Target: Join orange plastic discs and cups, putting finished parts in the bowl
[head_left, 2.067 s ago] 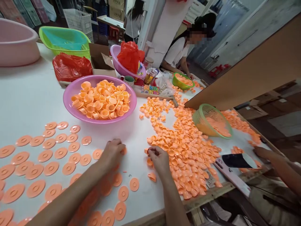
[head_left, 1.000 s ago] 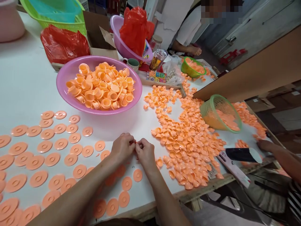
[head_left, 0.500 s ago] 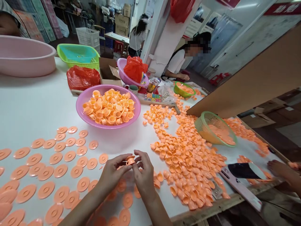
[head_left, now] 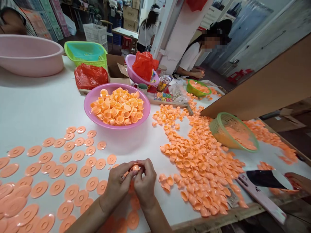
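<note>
My left hand [head_left: 119, 181] and my right hand [head_left: 145, 183] meet low over the white table, fingers pinched together around one small orange plastic toy cup [head_left: 135, 168]. Fingers cover most of it. To the left, many flat orange saucers [head_left: 70, 169] with a raised ring lie spread out, some overlapping. On my right is a broad heap of loose orange toy cups [head_left: 194, 165]. Beyond my hands, a pink-purple basin [head_left: 116, 124] holds a pile of orange cups, several with a saucer-like rim.
A green colander [head_left: 218, 131] with orange pieces stands right of the heap, near a brown board [head_left: 264, 77]. A phone-like pink slab [head_left: 262, 199] lies at the table's edge by another person's hand [head_left: 298, 181]. Behind the basin are a red bag [head_left: 91, 76] and a mug [head_left: 142, 87].
My fingers have closed in over the toy cup, and my right hand has curled tighter against my left. The view has shifted slightly, moving the surroundings rightward.
</note>
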`<state>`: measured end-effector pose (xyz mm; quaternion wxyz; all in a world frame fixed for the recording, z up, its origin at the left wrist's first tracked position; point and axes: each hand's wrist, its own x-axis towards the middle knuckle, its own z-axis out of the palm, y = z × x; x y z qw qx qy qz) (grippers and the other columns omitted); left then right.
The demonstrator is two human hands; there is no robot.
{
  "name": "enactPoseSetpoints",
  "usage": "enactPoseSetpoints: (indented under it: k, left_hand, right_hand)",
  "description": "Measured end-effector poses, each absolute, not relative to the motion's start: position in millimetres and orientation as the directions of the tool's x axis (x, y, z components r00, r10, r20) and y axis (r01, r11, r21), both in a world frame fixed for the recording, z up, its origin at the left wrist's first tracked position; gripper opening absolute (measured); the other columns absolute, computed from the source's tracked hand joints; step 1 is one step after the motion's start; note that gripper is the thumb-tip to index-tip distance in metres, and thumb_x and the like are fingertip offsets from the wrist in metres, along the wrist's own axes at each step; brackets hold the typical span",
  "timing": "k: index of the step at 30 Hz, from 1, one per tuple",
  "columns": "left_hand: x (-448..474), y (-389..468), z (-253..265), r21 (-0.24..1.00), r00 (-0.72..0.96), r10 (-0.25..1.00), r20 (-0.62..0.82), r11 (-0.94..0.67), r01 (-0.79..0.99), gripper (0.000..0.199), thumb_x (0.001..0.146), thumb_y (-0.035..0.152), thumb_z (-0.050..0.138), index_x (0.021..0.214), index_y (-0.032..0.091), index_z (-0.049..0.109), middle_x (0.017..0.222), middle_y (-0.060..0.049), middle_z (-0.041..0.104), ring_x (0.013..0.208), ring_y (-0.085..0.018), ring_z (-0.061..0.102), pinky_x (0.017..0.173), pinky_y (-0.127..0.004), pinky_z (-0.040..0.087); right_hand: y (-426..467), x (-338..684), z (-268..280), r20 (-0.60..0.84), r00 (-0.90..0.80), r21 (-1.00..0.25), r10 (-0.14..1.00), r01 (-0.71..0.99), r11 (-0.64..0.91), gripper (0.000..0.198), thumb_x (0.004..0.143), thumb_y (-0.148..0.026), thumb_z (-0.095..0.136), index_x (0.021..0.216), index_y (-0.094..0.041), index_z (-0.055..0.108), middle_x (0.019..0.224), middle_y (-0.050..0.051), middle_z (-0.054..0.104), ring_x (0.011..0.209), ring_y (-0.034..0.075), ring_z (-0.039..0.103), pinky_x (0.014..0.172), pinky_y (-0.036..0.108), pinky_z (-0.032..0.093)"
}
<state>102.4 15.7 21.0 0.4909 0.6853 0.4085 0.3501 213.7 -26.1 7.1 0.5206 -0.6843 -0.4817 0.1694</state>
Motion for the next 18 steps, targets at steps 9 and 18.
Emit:
enactPoseSetpoints:
  k: [9,18]
  left_hand:
    - [115.0,74.0,79.1,0.988,0.297,0.954,-0.035,-0.012,0.156,0.030,0.087,0.048,0.062,0.093,0.021,0.073,0.089,-0.003,0.076,0.087,-0.021,0.069,0.079,-0.032,0.055]
    - [119.2,160.3,125.5,0.708,0.375,0.861,0.343,-0.499,0.499,0.028,0.080,0.028,0.069,0.108,0.023,0.069,0.102,-0.004,0.070,0.080,-0.019,0.065,0.078,-0.036,0.052]
  right_hand:
    - [-21.0,262.9,47.8,0.087,0.404,-0.931,0.911,0.359,-0.070,0.023,0.083,-0.030,0.063,0.104,-0.021,0.067,0.088,0.005,0.066,0.067,0.015,0.059,0.061,0.027,0.051]
    - [-73.7,306.7,30.7,-0.011,0.458,-0.735,0.889,0.599,-0.318,0.015,0.085,-0.029,0.060,0.090,-0.021,0.071,0.079,0.005,0.067,0.065,0.018,0.062,0.061,0.029,0.050]
